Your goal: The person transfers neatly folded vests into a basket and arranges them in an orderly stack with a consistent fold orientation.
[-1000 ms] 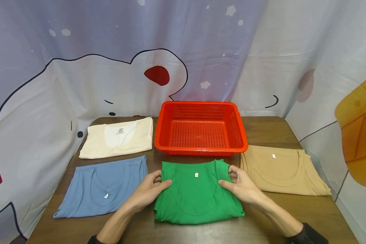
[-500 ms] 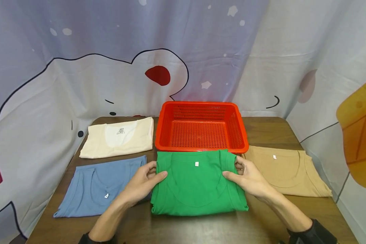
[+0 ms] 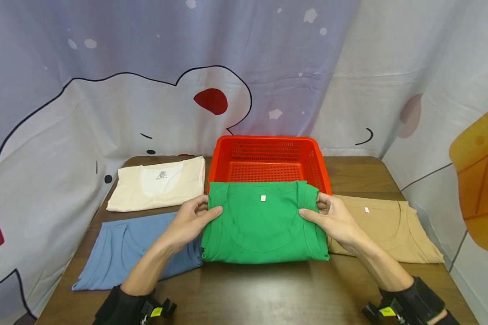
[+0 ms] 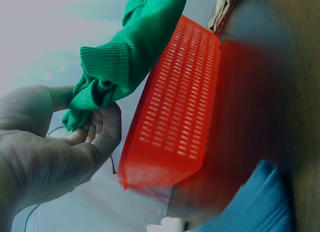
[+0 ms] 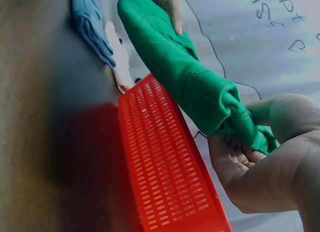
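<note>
Btwn my two hands, up off the surface [image 3: 264,293], is the folded green shirt [image 3: 264,230], neckline facing up, small white tag [image 3: 263,198] near its far edge. My L hand [image 3: 191,221] is clamped on its L side, thumb on top, fingers curled under; my R hand [image 3: 335,219] pinches the R side the same way. Both wrist views show the cloth bunched btwn thumb & fingers.

Just past the shirt is the red basket [image 3: 264,151], slotted plastic, upright; in the head view the shirt hides its near rim. L of the basket, just beside it, lies a folded cream shirt [image 3: 158,185] w/ dark print at the neck. Nearer me, a folded blue shirt [image 3: 122,253] is partly covered by my L forearm. Over on the R, a folded tan shirt [image 3: 386,230], one end behind my R hand.

Black cuffs [image 3: 415,300] at both wrists. Behind everything hangs a curtain [image 3: 146,40], pale purple & white w/ cartoon shapes, incl. a red patch near ctr.
</note>
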Action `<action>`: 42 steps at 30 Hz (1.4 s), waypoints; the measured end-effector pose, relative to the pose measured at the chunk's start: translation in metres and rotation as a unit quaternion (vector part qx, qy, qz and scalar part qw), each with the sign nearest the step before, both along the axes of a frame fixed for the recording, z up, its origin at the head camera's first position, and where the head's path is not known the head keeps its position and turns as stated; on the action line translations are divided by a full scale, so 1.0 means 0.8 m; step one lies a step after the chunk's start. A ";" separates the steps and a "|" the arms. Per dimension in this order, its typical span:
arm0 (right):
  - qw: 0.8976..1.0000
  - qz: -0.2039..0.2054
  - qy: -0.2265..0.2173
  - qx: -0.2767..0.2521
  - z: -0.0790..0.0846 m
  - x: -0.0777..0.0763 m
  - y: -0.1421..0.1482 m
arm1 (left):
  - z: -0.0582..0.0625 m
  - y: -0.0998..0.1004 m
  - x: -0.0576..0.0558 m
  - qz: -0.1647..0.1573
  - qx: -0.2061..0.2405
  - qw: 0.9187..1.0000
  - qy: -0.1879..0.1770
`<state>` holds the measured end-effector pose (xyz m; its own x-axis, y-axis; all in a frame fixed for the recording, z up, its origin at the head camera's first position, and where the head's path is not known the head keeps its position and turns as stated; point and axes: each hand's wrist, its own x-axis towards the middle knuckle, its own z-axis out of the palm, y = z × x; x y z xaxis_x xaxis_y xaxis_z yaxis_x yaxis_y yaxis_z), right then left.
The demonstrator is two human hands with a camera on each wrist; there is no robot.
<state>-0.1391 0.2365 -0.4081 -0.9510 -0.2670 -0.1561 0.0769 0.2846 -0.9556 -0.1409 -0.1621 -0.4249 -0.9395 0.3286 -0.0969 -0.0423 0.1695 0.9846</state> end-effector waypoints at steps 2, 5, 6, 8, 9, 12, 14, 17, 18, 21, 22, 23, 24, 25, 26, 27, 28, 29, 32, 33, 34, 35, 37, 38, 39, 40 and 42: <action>1.000 -0.009 -0.001 -0.004 0.003 -0.005 0.000 | 0.001 0.001 -0.008 0.005 0.002 1.000 -0.001; 1.000 -0.021 0.003 -0.005 0.007 -0.013 -0.002 | 0.005 0.003 -0.020 0.015 -0.002 1.000 -0.002; 1.000 -0.025 0.004 -0.004 0.009 -0.016 -0.002 | 0.008 0.004 -0.024 0.019 0.000 1.000 -0.005; 1.000 -0.029 0.006 -0.005 0.012 -0.022 -0.003 | 0.012 0.005 -0.032 0.025 0.000 1.000 -0.007; 0.999 -0.032 0.006 -0.005 0.014 -0.026 -0.003 | 0.015 0.006 -0.036 0.028 0.001 1.000 -0.008; 0.999 -0.037 0.005 -0.006 0.021 -0.037 -0.002 | 0.023 0.008 -0.048 0.034 0.007 0.999 -0.011; 0.999 -0.039 0.003 0.000 0.026 -0.044 -0.001 | 0.027 0.010 -0.056 0.036 0.008 0.999 -0.007; 0.999 -0.043 -0.001 0.001 0.033 -0.056 0.002 | 0.034 0.012 -0.069 0.038 0.009 0.999 -0.004; 0.999 -0.044 -0.003 -0.001 0.035 -0.060 0.002 | 0.036 0.013 -0.073 0.039 0.008 0.999 -0.004; 0.999 -0.049 -0.005 -0.011 0.041 -0.075 0.003 | 0.042 0.016 -0.089 0.046 0.006 0.999 -0.009; 0.999 -0.050 -0.004 -0.016 0.043 -0.080 0.003 | 0.044 0.017 -0.094 0.049 0.006 0.999 -0.012; 0.999 -0.052 -0.003 -0.018 0.045 -0.086 0.002 | 0.045 0.018 -0.099 0.053 0.005 0.998 -0.014; 0.998 -0.054 -0.001 -0.020 0.046 -0.091 0.001 | 0.047 0.019 -0.105 0.055 0.007 0.998 -0.016; 0.998 -0.058 0.001 -0.022 0.047 -0.097 0.001 | 0.048 0.020 -0.110 0.057 0.007 0.998 -0.016; 0.998 -0.062 0.003 -0.022 0.047 -0.103 0.000 | 0.049 0.021 -0.116 0.059 0.006 0.998 -0.016; 0.998 -0.066 0.003 -0.024 0.048 -0.108 -0.001 | 0.049 0.022 -0.121 0.061 0.008 0.998 -0.019; 0.997 -0.070 0.002 -0.025 0.048 -0.114 -0.001 | 0.050 0.023 -0.126 0.062 0.008 0.998 -0.021; 0.997 -0.074 0.000 -0.027 0.049 -0.119 -0.001 | 0.051 0.025 -0.131 0.063 0.009 0.998 -0.024; 0.996 -0.083 -0.009 -0.028 0.050 -0.133 -0.001 | 0.052 0.029 -0.146 0.067 0.011 0.997 -0.034; 0.996 -0.085 -0.014 -0.030 0.050 -0.137 0.000 | 0.052 0.030 -0.151 0.069 0.010 0.997 -0.038; 0.996 -0.087 -0.019 -0.030 0.051 -0.142 0.000 | 0.052 0.031 -0.156 0.071 0.010 0.997 -0.040; 0.995 -0.087 -0.025 -0.029 0.051 -0.145 0.000 | 0.053 0.032 -0.161 0.072 0.008 0.996 -0.044; 0.995 -0.093 -0.036 -0.020 0.050 -0.153 0.000 | 0.053 0.034 -0.170 0.073 0.000 0.996 -0.050; 0.994 -0.093 -0.045 -0.022 0.050 -0.157 0.000 | 0.053 0.034 -0.173 0.072 -0.002 0.996 -0.054; 0.994 -0.096 -0.052 -0.022 0.049 -0.160 -0.001 | 0.053 0.034 -0.177 0.071 -0.006 0.996 -0.057; 0.993 -0.099 -0.059 -0.022 0.048 -0.164 -0.002 | 0.053 0.033 -0.180 0.069 -0.010 0.996 -0.060; 0.992 -0.105 -0.071 -0.019 0.045 -0.171 -0.003 | 0.052 0.034 -0.186 0.067 -0.017 0.995 -0.065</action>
